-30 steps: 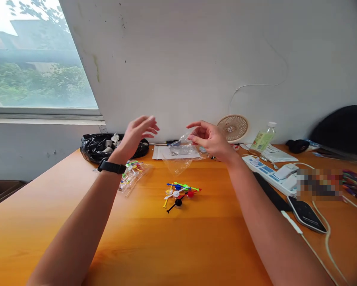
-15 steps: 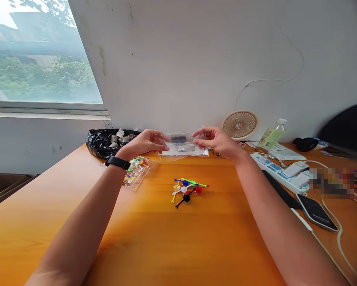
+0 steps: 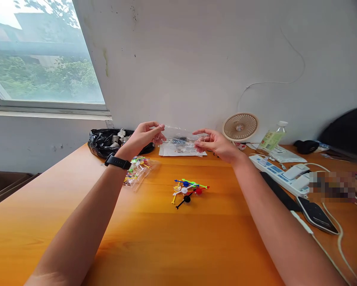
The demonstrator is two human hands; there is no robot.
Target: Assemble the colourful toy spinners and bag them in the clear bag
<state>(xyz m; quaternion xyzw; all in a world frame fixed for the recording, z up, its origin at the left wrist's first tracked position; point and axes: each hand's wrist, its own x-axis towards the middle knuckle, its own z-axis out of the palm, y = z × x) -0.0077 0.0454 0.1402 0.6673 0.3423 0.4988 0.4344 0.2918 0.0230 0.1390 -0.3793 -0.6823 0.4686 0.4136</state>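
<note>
A clear plastic bag [image 3: 180, 132] is stretched between my two hands above the far part of the table. My left hand [image 3: 148, 136], with a black watch on its wrist, pinches the bag's left side. On the other side my right hand [image 3: 212, 143] is closed on the bag's right side, its index finger held out. Behind the see-through film lie a white packet [image 3: 183, 152] and a dark item I cannot make out. Nearer to me, several coloured arrow spinners [image 3: 184, 190] in blue, green, yellow, white, red and black lie in a loose heap.
Left of the spinners lies a clear bag of coloured pieces [image 3: 136, 170], with a black trash bag [image 3: 99, 143] behind it. On the right are a fan [image 3: 240, 127], a bottle [image 3: 272, 139], a power strip [image 3: 276, 171] and a phone [image 3: 318, 215].
My left hand has risen a little, lifting the bag's left edge and tilting the film. My right hand stays near the same place. The spinners have not moved.
</note>
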